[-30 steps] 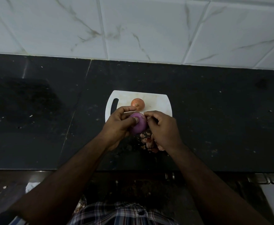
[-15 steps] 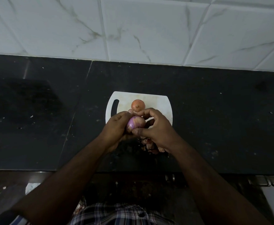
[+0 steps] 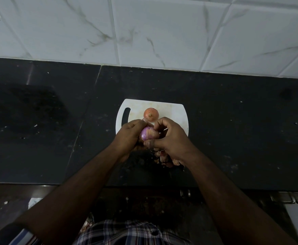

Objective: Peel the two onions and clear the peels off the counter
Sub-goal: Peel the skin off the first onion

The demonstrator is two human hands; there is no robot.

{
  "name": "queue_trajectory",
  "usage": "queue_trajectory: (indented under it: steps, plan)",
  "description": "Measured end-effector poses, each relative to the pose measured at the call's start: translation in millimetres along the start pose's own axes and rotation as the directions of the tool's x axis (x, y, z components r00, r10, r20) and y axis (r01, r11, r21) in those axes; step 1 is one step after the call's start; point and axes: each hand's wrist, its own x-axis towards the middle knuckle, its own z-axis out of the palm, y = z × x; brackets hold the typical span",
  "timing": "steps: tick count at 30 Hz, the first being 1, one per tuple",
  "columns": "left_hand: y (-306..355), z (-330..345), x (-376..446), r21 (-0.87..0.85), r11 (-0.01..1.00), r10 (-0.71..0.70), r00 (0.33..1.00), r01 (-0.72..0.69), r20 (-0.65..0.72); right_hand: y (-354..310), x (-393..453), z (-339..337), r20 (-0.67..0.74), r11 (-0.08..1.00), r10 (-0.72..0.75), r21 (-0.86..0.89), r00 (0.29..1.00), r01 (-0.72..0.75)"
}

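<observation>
Left hand [image 3: 129, 137] grip cradles purple onion [image 3: 147, 133]; right hand [image 3: 169, 138] grip pinches it; unpeeled onion [image 3: 150, 113] just beyond.

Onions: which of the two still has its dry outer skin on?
The orange-brown onion lying alone on the white cutting board; the purple onion, gripped by both hands, shows shiny bare flesh.

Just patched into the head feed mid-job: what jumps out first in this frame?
The shiny purple half-peeled onion at the centre, held above the near edge of the white plastic cutting board in the grip of both the left hand and the right hand. Just behind it, an orange-brown unpeeled onion sits on the board. A small heap of reddish peels lies on the black stone counter under the right wrist.
</observation>
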Motion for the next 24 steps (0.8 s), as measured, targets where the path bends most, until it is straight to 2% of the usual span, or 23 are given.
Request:
queue_trajectory:
  steps: [3, 5, 11, 24]
  plan:
    - [2, 2, -1, 0.003, 1.000, -0.023, 1.000, 0.024, -0.016, 0, 1, 2, -0.038, 0.995, -0.070, -0.069, 0.997, 0.067]
    - [5, 2, -1, 0.006, 0.999, -0.048, 0.999, 0.048, -0.012, -2, 2, 0, -0.039, 0.994, -0.098, -0.053, 0.994, 0.096]
    - [6, 0, 1, 0.076, 0.995, -0.067, 0.998, 0.067, -0.004, -9, 4, -4, 0.030, 0.995, -0.084, -0.053, 0.996, 0.086]
    - [6, 1, 3, 0.133, 0.990, -0.034, 0.999, 0.035, -0.010, -10, 4, -6, 0.042, 0.993, -0.103, -0.046, 0.994, 0.105]
